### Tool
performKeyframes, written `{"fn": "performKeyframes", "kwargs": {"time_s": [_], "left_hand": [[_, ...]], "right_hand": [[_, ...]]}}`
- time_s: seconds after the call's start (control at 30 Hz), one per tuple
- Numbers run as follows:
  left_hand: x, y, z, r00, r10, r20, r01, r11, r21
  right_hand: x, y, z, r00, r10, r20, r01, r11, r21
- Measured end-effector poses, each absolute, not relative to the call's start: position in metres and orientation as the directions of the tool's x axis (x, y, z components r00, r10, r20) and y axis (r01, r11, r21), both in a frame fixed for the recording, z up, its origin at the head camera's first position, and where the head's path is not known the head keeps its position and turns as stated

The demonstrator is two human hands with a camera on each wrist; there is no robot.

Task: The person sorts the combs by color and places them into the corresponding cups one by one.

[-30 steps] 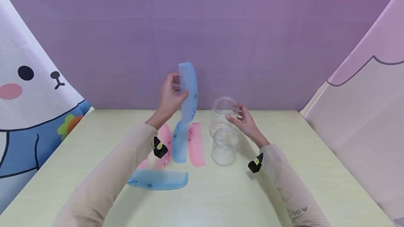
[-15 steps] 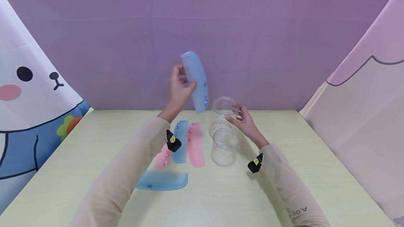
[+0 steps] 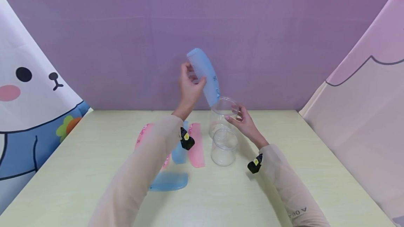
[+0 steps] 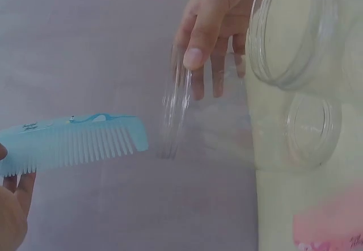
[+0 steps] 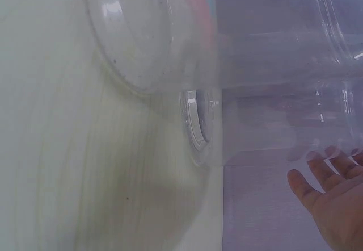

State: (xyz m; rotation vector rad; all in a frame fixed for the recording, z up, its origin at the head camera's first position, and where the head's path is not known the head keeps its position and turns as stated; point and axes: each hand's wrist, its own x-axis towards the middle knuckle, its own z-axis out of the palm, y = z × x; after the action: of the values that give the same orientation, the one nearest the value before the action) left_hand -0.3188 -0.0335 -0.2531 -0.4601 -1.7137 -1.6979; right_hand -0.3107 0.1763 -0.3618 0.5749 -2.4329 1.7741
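My left hand (image 3: 190, 88) pinches a light blue comb (image 3: 206, 80) between thumb and fingers. The comb tilts, its lower end just at the rim of the rear clear plastic jar (image 3: 217, 120). In the left wrist view the comb's end (image 4: 133, 134) points toward the jar's mouth (image 4: 174, 106), with a gap between them in that view. My right hand (image 3: 247, 123) grips that rear jar near its rim, thumb on the near side and fingers around the right; the right wrist view has its fingers (image 5: 323, 174) against the wall.
A second clear jar (image 3: 223, 155) stands directly in front of the held one. Left of it lie a pink comb (image 3: 196, 146), a blue comb (image 3: 180, 154) and another pink comb (image 3: 144, 135), partly behind my left sleeve. One more blue comb (image 3: 170, 182) lies crosswise nearer me.
My left hand has carried the blue comb up and to the right, from above the other combs to the rear jar's rim, tilting it on the way. My right hand stays put.
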Motion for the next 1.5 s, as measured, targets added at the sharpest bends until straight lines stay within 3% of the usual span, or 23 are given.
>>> {"fn": "performKeyframes", "kwargs": {"time_s": [0.43, 0.63, 1.03, 1.5], "left_hand": [[-0.323, -0.008, -0.273, -0.721, -0.213, 0.66, 0.66, 0.079, 0.747], [-0.324, 0.0, -0.289, -0.754, -0.2, 0.626, 0.624, 0.081, 0.777], [-0.325, 0.01, -0.319, -0.805, -0.139, 0.577, 0.564, 0.122, 0.817], [-0.327, 0.01, -0.325, -0.825, -0.072, 0.56, 0.539, 0.196, 0.819]], "right_hand": [[-0.322, 0.18, -0.376, -0.925, -0.242, 0.292, -0.353, 0.271, -0.895], [-0.322, 0.181, -0.377, -0.928, -0.242, 0.283, -0.345, 0.272, -0.898], [-0.305, 0.174, -0.356, -0.928, -0.266, 0.259, -0.322, 0.226, -0.919], [-0.302, 0.173, -0.355, -0.926, -0.264, 0.27, -0.334, 0.239, -0.912]]}}
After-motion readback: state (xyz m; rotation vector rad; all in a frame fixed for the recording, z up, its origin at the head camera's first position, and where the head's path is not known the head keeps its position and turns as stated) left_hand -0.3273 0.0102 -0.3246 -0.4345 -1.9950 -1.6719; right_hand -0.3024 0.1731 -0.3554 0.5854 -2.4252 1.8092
